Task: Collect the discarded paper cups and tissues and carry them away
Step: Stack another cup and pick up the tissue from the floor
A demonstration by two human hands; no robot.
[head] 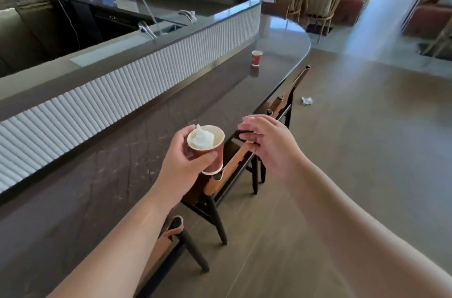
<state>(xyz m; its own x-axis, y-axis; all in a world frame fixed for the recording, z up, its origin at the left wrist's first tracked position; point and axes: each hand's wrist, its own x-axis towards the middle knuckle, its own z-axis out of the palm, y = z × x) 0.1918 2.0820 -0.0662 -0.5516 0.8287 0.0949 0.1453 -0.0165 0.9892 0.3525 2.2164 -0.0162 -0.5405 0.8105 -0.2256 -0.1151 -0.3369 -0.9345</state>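
Two red paper cups: left hand [182, 163] fingers grip one [208, 148] stuffed with white tissue [202, 138]; right hand [269, 143] fingers spread.

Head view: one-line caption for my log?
Left hand holds tissue-stuffed cup; right hand open; second cup waits on counter.

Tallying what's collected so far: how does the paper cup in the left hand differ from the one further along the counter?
The held cup is gripped by the left hand, tilted, off the counter; the far cup stands upright on it, untouched. The held cup contains a crumpled tissue; the far cup's inside isn't visible. Both are red paper cups.
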